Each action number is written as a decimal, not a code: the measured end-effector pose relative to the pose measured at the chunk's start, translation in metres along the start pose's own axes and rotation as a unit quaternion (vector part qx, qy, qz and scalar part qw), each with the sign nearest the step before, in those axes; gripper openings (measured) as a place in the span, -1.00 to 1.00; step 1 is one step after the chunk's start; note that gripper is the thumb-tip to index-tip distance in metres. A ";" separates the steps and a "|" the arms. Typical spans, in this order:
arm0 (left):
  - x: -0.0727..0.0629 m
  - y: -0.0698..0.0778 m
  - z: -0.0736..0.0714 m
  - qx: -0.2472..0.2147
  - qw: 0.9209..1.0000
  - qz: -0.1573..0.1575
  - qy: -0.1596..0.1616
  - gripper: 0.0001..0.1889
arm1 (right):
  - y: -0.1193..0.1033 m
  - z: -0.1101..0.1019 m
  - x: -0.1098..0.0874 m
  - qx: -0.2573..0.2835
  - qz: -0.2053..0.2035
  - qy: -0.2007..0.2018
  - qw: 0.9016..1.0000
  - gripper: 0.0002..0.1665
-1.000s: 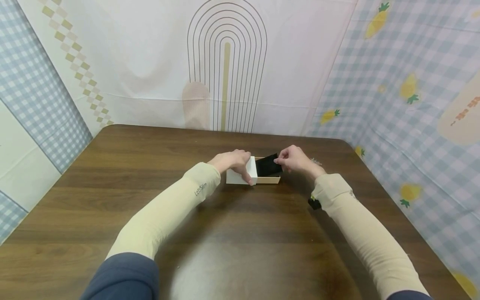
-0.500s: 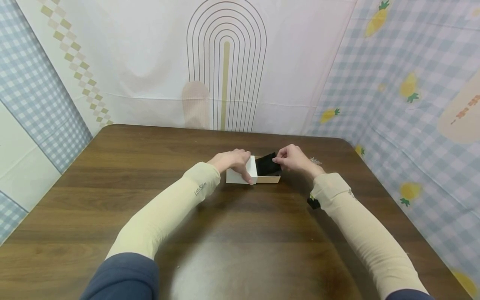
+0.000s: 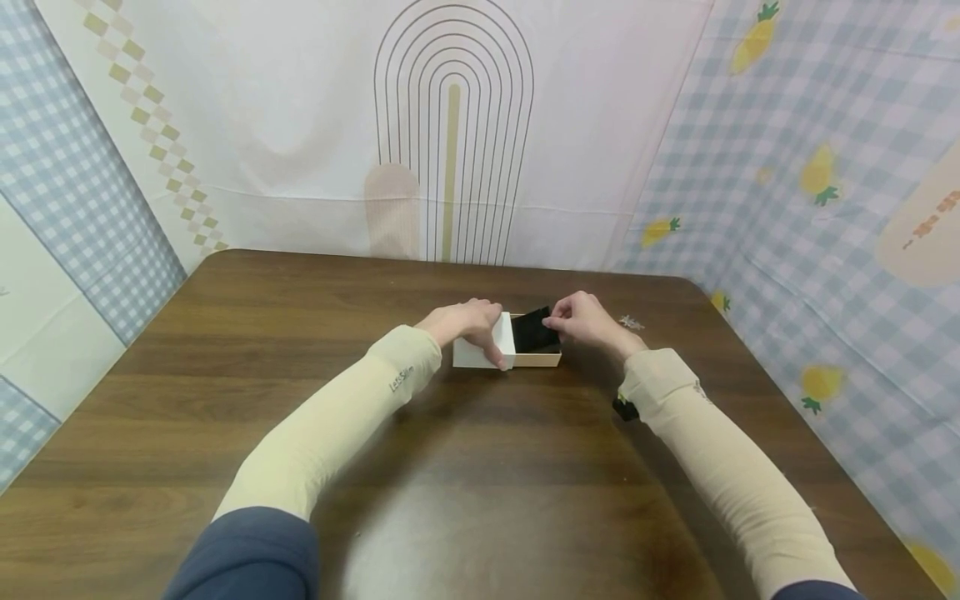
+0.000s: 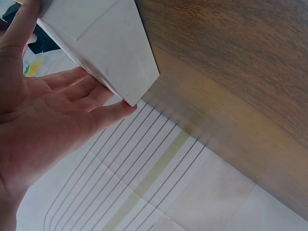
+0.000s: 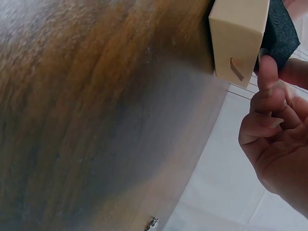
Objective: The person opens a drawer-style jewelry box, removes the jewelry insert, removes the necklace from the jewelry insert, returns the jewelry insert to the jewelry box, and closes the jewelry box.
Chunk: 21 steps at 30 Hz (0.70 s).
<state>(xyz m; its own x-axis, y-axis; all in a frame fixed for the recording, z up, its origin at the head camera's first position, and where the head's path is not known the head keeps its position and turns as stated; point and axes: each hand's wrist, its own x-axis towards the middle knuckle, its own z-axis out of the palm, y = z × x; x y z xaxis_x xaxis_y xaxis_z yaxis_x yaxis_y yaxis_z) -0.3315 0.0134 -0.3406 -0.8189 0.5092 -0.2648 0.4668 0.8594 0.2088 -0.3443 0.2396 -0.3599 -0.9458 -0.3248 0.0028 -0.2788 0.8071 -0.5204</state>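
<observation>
A small box lies toward the far side of the table, its white sleeve (image 3: 474, 357) pulled partly off a tan tray (image 3: 537, 361). My left hand (image 3: 467, 321) grips the sleeve from above, thumb on the near face and fingers along the far one; the left wrist view shows those fingers (image 4: 79, 91) against the white wall. In the tray's exposed part sits a black foam insert (image 3: 534, 331), tilted with its far right corner raised. My right hand (image 3: 588, 321) pinches that corner between thumb and forefinger. In the right wrist view the foam (image 5: 283, 36) stands above the tray's slotted end (image 5: 238, 48).
A small silvery tangled piece (image 3: 631, 322) lies on the brown wooden table (image 3: 480, 467), just right of my right hand. Behind the table's far edge hangs a white patterned cloth (image 3: 300, 125), and a blue checked cloth (image 3: 795, 242) covers the right side.
My right hand has shifted slightly left with the foam's corner pinched, bringing the silvery piece more into view. The left hand and the sleeve stay where they were.
</observation>
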 end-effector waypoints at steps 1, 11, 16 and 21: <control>0.000 0.000 0.000 0.001 1.000 0.000 0.001 -0.15 | 0.000 0.001 0.000 0.001 0.001 0.001 1.000 -0.72; 0.000 0.001 0.000 0.000 1.000 -0.004 0.000 -0.14 | 0.001 0.003 0.002 0.005 -0.010 0.003 1.000 -0.75; 0.000 0.001 0.000 0.000 1.000 -0.002 -0.002 -0.13 | 0.001 0.004 0.001 0.000 -0.014 0.000 1.000 -0.75; -0.001 0.001 -0.001 0.001 1.000 -0.002 -0.002 -0.13 | 0.002 0.005 0.001 -0.003 -0.017 0.003 1.000 -0.75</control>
<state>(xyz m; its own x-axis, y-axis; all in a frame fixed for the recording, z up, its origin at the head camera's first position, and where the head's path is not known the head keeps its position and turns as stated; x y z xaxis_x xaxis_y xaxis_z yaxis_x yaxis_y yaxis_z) -0.3308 0.0138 -0.3394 -0.8189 0.5065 -0.2700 0.4644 0.8611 0.2068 -0.3451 0.2382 -0.3652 -0.9367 -0.3494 0.0247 -0.3116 0.7991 -0.5141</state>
